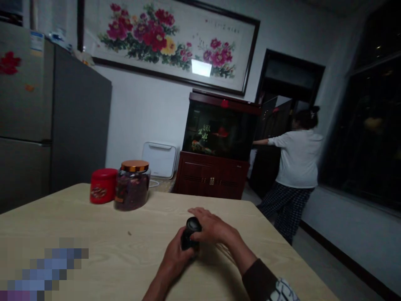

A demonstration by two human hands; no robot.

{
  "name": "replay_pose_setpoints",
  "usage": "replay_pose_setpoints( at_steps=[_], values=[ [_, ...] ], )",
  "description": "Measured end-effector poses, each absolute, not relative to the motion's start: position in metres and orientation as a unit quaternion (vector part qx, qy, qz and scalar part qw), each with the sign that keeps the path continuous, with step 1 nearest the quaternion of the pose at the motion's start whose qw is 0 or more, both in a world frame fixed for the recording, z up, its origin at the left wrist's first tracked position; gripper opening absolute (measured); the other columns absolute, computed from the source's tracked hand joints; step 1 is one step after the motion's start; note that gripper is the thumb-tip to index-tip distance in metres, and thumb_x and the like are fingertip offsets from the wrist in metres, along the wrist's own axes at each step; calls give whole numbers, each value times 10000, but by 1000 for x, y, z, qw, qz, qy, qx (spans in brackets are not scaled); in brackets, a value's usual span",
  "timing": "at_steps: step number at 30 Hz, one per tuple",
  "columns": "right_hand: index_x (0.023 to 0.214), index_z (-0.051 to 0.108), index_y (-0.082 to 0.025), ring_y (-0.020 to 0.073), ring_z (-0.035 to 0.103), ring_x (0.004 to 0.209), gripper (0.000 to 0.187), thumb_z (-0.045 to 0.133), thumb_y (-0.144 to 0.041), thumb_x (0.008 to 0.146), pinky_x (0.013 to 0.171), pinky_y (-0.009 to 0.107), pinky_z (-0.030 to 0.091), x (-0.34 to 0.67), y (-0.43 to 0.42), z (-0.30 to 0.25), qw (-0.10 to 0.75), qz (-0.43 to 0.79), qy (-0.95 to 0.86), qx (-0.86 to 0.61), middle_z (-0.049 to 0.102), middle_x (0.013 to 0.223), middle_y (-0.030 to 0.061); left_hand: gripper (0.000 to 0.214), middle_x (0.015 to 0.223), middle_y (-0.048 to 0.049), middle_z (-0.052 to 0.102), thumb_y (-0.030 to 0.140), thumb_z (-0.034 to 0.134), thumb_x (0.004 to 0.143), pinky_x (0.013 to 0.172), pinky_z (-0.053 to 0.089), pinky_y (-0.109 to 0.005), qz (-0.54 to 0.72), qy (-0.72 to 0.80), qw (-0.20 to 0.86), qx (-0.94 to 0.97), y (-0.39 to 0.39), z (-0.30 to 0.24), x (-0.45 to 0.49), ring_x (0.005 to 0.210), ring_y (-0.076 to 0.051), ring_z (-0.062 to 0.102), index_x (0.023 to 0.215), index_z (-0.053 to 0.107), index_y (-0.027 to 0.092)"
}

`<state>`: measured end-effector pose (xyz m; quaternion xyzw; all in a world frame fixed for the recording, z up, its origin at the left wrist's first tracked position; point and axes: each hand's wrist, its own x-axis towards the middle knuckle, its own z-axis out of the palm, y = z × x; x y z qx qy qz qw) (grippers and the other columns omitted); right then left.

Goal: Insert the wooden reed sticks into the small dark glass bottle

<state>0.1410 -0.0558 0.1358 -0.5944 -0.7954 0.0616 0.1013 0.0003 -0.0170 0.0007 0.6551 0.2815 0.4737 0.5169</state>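
Note:
A small black cylindrical container (191, 233) stands tilted over the light wooden table (131, 251), held between both of my hands. My left hand (177, 257) grips it from the lower left. My right hand (213, 225) wraps over its right side, with the fingers across the front. Its lower part is hidden by my fingers. A red round tin (103, 186) and a glass jar (132, 190) with a gold lid, filled with dark contents, stand at the table's far edge, apart from my hands.
A person (296, 167) in a white top stands beyond the table at the right, with one arm stretched toward a dark door. A fish tank (219, 129) on a red-brown cabinet stands behind the table. A tall grey refrigerator (53, 117) stands at the left.

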Motion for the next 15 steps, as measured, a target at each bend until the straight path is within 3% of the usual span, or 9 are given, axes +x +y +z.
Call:
replay_pose_setpoints(
  at_steps=[3,5,8,10,12,15],
  values=[
    [1315,572,-203,330,629,1113,644,639,-530,764,945,457,458,134,-59,138,71,22,-760,-646,670,1213,159,533,1053,-95,707,309,673,675,862,509,-344,467,276,506,671,-15,-2,1,977,-286,648,1174,586,142],
    [1272,598,-168,359,644,1070,665,584,-618,782,936,506,445,131,-61,138,80,-12,-723,-687,705,1102,186,485,1030,-91,712,295,673,662,891,506,-360,469,281,502,670,-14,-3,0,992,-297,647,1118,608,142],
    [1435,454,-204,370,520,1270,840,643,-614,727,1011,511,402,135,-61,139,101,0,-749,-655,562,1384,183,505,1048,-90,713,311,699,651,906,510,-393,472,273,506,668,-11,-8,0,1014,-318,646,1125,616,160],
    [1502,351,-279,309,443,1358,940,728,-502,670,1057,414,392,140,-59,140,89,35,-793,-601,422,1530,103,558,1100,-87,705,324,725,649,906,515,-406,473,262,513,666,-7,-11,1,1030,-322,646,1180,600,209],
    [1477,394,-301,263,498,1317,886,741,-385,665,1035,334,412,143,-58,140,70,57,-808,-582,467,1502,75,564,1113,-84,701,309,742,652,904,513,-406,475,267,511,665,-7,-13,1,1026,-318,648,1191,592,242],
    [1411,485,-204,349,591,1186,800,735,-440,689,984,445,434,145,-56,137,73,55,-778,-622,621,1301,176,554,1073,-80,706,221,745,635,875,510,-363,469,281,508,666,-10,-11,1,990,-295,652,1169,598,212]
  ],
)
